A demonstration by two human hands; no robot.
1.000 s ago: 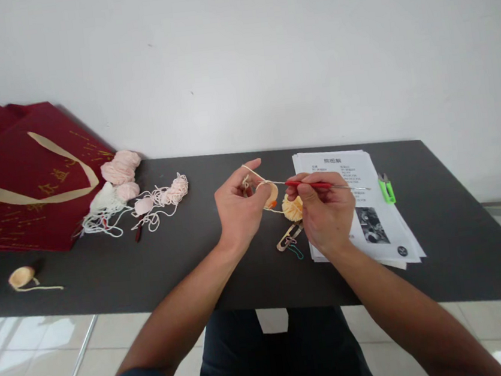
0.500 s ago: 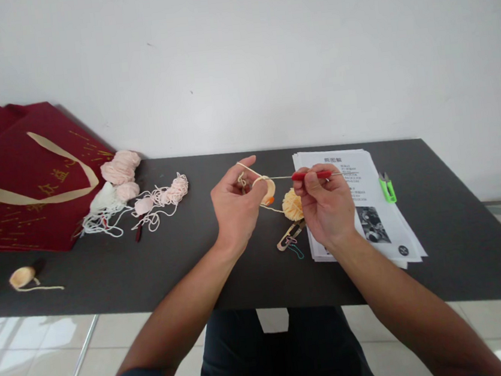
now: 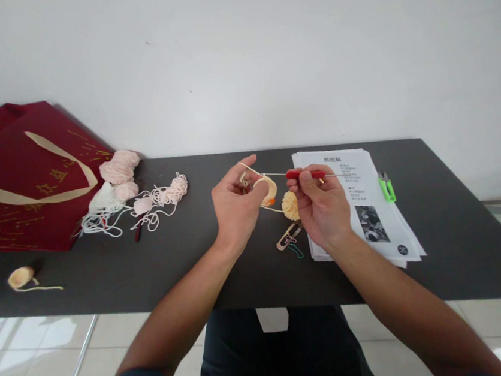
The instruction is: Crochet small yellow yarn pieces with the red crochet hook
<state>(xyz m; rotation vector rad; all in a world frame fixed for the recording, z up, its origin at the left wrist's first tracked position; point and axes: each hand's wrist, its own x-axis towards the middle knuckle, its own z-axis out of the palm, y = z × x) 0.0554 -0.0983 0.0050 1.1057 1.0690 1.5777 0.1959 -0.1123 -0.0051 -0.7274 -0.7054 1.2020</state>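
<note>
Between the thumb and fingers of my left hand (image 3: pixel 238 207) is pinched a small cream crochet piece (image 3: pixel 269 189) with an orange spot at its lower edge. Cream yarn runs over the raised left index finger. My right hand (image 3: pixel 325 206) grips a crochet hook (image 3: pixel 305 174) by its red handle; its thin metal shaft points left, toward the crochet piece. Whether the tip sits in a stitch is too small to tell. Below and between the hands lies a yellow yarn ball (image 3: pixel 289 206), partly behind the right hand, with a strand leading to the left hand.
Printed sheets (image 3: pixel 369 198) lie under and beyond my right hand, with green thread snips (image 3: pixel 386 187) at their right. Nearer me are a large pin (image 3: pixel 286 238) and a teal chain (image 3: pixel 296 251). Pink yarn (image 3: pixel 120 166), red bags (image 3: pixel 18 178) and a cream crocheted cup (image 3: pixel 20 277) stand left.
My right hand and the hook have shifted slightly left, closer to the crochet piece. My left hand stays almost still, its piece turned a little.
</note>
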